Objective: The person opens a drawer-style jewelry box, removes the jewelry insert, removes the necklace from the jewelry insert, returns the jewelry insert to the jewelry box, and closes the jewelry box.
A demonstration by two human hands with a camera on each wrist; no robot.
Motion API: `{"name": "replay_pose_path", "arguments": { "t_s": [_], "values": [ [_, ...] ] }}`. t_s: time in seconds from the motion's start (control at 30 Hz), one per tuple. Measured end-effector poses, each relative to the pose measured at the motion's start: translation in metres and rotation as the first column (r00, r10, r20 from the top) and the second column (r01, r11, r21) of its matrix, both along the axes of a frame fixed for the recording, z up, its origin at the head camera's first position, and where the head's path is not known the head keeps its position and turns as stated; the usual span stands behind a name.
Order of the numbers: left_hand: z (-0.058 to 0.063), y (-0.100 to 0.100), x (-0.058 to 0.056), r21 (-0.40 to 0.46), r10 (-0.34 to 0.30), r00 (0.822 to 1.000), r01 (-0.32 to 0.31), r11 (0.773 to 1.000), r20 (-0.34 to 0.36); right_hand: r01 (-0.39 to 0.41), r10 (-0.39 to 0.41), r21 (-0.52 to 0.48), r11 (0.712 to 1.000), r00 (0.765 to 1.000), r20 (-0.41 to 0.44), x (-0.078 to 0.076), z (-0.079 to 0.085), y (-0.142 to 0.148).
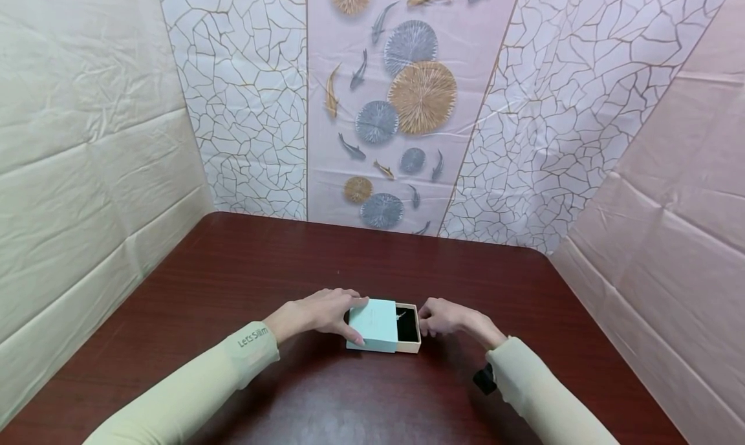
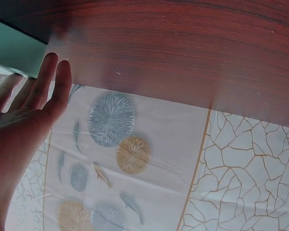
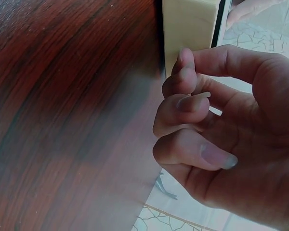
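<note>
A small jewelry box with a mint-green sleeve (image 1: 372,322) lies on the table, its cream drawer (image 1: 408,347) partly out toward the right. Inside the drawer is a black insert (image 1: 409,328) with a small, thin silvery piece of jewelry (image 1: 401,315) on it. My left hand (image 1: 326,312) holds the sleeve from the left, thumb at the near side and fingers at the far side. At the drawer's right end, my right hand (image 1: 445,317) has its fingers curled. Thumb and index fingertips meet against the drawer's end wall (image 3: 190,29); what they pinch there is hidden.
The dark red-brown wooden table (image 1: 279,257) extends around the box. Behind it hangs a patterned cloth (image 1: 372,160) with fish and round motifs, and pale cloth walls (image 1: 87,141) flank both sides. A black strap (image 1: 484,379) hangs at the right wrist.
</note>
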State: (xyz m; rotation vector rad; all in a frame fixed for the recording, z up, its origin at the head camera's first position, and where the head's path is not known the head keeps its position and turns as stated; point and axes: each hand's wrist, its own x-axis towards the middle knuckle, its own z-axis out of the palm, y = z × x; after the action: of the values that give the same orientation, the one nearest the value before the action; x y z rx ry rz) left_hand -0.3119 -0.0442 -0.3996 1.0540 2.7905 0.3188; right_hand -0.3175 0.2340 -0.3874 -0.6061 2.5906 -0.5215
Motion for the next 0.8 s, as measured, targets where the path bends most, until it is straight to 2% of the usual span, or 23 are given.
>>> {"name": "replay_pose_path", "arguments": {
  "t_s": [0.33, 0.8],
  "values": [
    [0.0004, -0.0002, 0.0004, 0.003, 0.001, 1.000, -0.001, 1.000, 0.006, -0.020, 0.020, 0.010, 1.000, 1.000, -0.006, 0.0016, 0.0007, 0.0017],
    [-0.0013, -0.0007, 0.0007, 0.008, 0.004, 1.000, -0.004, 1.000, 0.008, 0.007, -0.007, 0.028, 1.000, 1.000, 0.007, 0.0021, 0.0031, 0.0040]
  ]
}}
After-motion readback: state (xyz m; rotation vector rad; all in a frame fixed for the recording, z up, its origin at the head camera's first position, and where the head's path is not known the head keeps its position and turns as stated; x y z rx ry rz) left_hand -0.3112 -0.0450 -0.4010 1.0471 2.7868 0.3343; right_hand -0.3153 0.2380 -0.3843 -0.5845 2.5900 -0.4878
